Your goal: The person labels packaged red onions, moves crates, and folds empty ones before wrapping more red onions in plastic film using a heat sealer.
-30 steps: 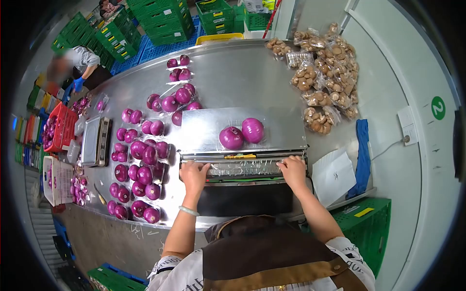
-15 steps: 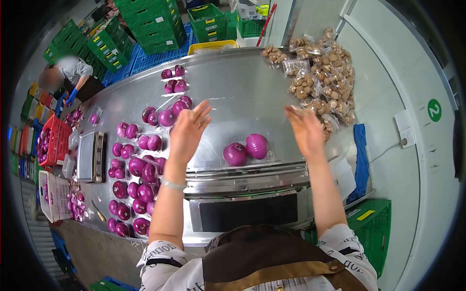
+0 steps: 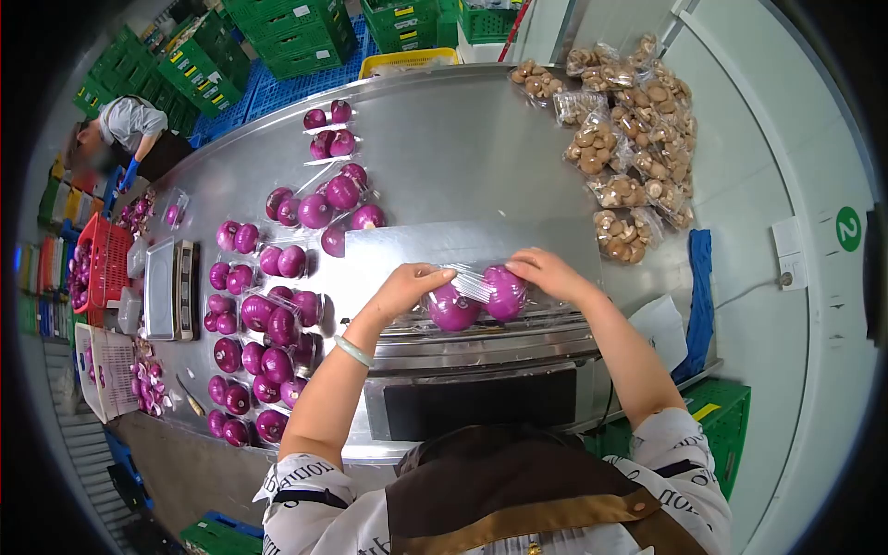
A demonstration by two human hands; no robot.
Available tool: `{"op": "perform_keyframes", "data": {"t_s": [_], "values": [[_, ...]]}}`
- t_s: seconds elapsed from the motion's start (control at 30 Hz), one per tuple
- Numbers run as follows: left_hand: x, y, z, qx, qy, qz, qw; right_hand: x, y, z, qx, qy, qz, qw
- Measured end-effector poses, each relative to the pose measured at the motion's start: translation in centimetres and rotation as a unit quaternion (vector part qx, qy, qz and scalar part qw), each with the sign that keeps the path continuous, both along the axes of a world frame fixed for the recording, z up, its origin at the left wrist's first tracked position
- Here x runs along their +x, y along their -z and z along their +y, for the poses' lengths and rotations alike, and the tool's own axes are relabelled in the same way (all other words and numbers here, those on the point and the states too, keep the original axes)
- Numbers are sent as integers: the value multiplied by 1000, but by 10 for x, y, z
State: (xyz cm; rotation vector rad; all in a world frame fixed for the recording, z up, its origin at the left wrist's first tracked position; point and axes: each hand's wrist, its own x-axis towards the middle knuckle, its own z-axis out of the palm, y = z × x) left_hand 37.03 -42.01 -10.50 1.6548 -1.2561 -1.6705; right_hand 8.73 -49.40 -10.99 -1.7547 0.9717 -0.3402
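Note:
Two purple onions lie side by side at the table's front edge, with clear film bunched in bright folds over them. My left hand is closed, its thumb and fingers pinching the film at the left onion's upper side. My right hand is closed around film at the upper right of the other onion, fingertips against it. A sheet of clear film spreads behind both hands. A pale bangle circles my left wrist.
Wrapped onion packs cover the table's left part, beside a scale and a knife. Bagged mushrooms pile at the right. A co-worker with blue gloves stands at the far left. Green crates are stacked behind.
Both raised, open hands have come down and inward to the two onions and closed on film. The film is now drawn over the onions. The view has shifted slightly.

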Motion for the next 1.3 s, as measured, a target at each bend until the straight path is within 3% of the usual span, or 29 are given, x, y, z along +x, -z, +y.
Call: {"op": "perform_keyframes", "data": {"t_s": [0.03, 0.1, 0.17, 0.2, 0.23, 0.27, 0.33, 0.4, 0.43, 0.47, 0.53, 0.57, 0.63, 0.73, 0.77, 0.8, 0.87, 0.93, 0.97, 1.03, 1.07, 1.17, 1.2, 1.23, 1.3], "values": [[-2, -2, 5, -89, 8, -70, 994, -3, 6, 7, -113, -12, -10, 993], [-12, -6, 20, -266, 27, -207, 941, -3, 6, 22, 20, 44, -62, 997], [-17, -28, 32, -91, 0, -95, 991, -4, -20, 41, 118, 94, -68, 986], [-21, -38, 43, 12, -33, -34, 999, -9, -33, 48, 207, 91, -33, 973], [-24, -42, 55, 118, -66, 26, 990, -12, -48, 59, 220, 91, -41, 970], [-24, -41, 74, 100, -63, 112, 987, -15, -63, 75, 236, 91, -49, 966], [-28, -54, 111, 111, -46, 48, 992, -24, -78, 111, 261, 77, -56, 961], [-39, -74, 145, 108, -25, 31, 993, -37, -78, 148, 210, 37, -24, 977], [-42, -67, 160, 127, -14, 7, 992, -42, -78, 161, 183, 17, -8, 983], [-43, -37, 178, 113, -18, 8, 993, -45, -79, 169, 218, -7, 78, 973], [-47, 11, 197, 97, -19, -9, 995, -45, -51, 189, 258, 29, 87, 962], [-47, 26, 199, 78, 8, -68, 995, -43, -44, 195, 287, 44, 100, 952], [-57, 38, 204, -66, -7, -108, 992, -45, -9, 205, 285, 105, 53, 951], [-65, 43, 213, -147, -9, -253, 956, -53, 10, 216, 317, 184, 10, 930], [-64, 40, 219, -120, -6, -318, 940, -62, 8, 222, 333, 196, 14, 922], [-64, 32, 224, -132, -32, -324, 936, -62, -2, 229, 310, 204, 19, 928], [-63, 18, 233, -128, -102, -308, 937, -72, 30, 250, 192, 219, -67, 954], [-54, 39, 250, -179, -176, -190, 949, -76, 38, 262, 86, 224, -118, 964], [-52, 51, 258, -216, -215, -111, 946, -73, 40, 266, 106, 264, -147, 947], [-59, 50, 264, -172, -265, -13, 949, -56, 39, 273, 145, 343, -205, 905], [-62, 50, 267, -148, -292, 35, 944, -53, 31, 277, 249, 392, -278, 841], [-41, 68, 264, -218, -272, -52, 936, -73, 16, 284, 274, 461, -387, 750], [-42, 51, 260, -175, -279, -49, 943, -88, 13, 292, 263, 470, -429, 726], [-39, 49, 255, -244, -226, -142, 932, -101, 2, 302, 260, 481, -427, 720], [-41, 43, 246, -250, -131, -229, 932, -117, -17, 322, 212, 515, -375, 741]]}}
